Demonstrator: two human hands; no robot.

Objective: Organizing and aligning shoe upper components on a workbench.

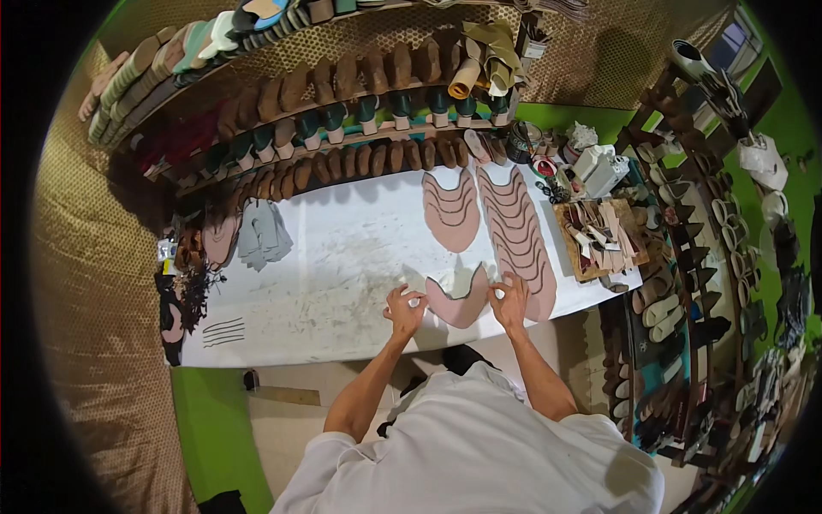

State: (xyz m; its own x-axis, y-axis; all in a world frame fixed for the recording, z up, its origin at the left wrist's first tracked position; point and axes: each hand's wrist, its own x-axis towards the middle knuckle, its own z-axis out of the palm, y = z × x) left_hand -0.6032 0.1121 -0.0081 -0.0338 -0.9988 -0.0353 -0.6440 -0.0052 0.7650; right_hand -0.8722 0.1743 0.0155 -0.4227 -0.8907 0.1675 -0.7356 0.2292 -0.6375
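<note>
A pink U-shaped shoe upper piece point(458, 310) with a dark line along its inner curve is at the front of the white worktable point(317, 257). My left hand point(405, 310) pinches its left side between thumb and forefinger. On the opposite side, my right hand point(509, 301) has thumb and forefinger closed at the edge in the same way. Just beyond lies a short overlapping row of similar pink upper pieces point(452, 233). A longer overlapping row of upper pieces point(541, 295) runs along the right, beside my right hand.
Several short dark strips point(224, 331) lie at the front left, with grey pieces point(264, 233) behind them. A board with tools and scraps point(599, 240) sits at the right. Shelves of brown shoe lasts point(347, 77) line the back; shoe racks point(676, 283) stand right.
</note>
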